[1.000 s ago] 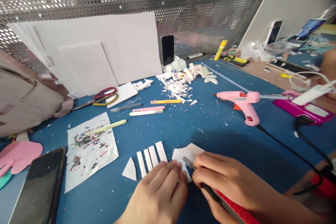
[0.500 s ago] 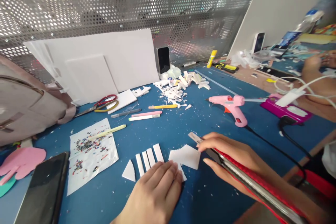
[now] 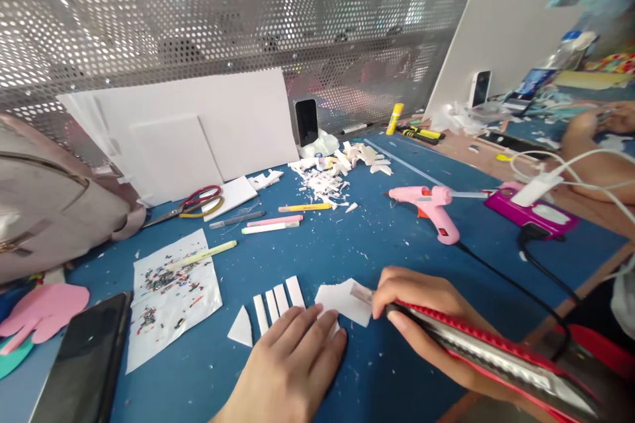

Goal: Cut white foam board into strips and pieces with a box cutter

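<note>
Spreading across the whole bench is the blue cutting mat (image 3: 347, 244), white foam boards (image 3: 198, 125) propped at eleven o'clock. At two o'clock lies the pink glue gun (image 3: 431, 201). Down at six, the left hand (image 3: 292, 363) lies flat, fingers stretched out and open, fingertips pinning the white foam piece (image 3: 342, 301). At four o'clock the right hand (image 3: 421, 317) has its fingers curled tight around a red utility knife (image 3: 486, 353), blade tip touching the piece's right edge. Four cut strips (image 3: 275, 301) sit just beside, at nine o'clock of it.
</note>
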{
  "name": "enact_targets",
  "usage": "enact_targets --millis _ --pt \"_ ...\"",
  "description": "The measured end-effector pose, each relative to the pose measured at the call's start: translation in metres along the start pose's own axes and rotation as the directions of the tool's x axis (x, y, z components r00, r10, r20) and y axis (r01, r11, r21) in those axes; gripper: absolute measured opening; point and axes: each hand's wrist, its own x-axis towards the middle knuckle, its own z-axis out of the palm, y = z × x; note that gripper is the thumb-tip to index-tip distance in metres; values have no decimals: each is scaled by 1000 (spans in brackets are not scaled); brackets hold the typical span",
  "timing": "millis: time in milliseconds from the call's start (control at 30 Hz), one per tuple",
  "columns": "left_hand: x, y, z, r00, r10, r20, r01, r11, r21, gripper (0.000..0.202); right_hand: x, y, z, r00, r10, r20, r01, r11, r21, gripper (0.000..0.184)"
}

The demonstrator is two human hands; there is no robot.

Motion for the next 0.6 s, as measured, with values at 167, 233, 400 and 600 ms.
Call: enact_targets --millis 167,233,400,600 --pt "1 1 0 1000 12 -21 -11 1000 24 41 6 -6 5 996 -14 89 13 1000 17 15" --pt "2 1 0 1000 8 -28 -7 1000 25 41 7 -6 8 995 -31 92 32 1000 -2 15" --pt "3 1 0 999 2 -49 -1 1000 29 41 8 -4 12 993 -62 95 69 995 -68 13" --pt "2 1 1 998 -13 -55 14 1000 14 41 10 -5 13 992 -54 117 64 994 -85 13"
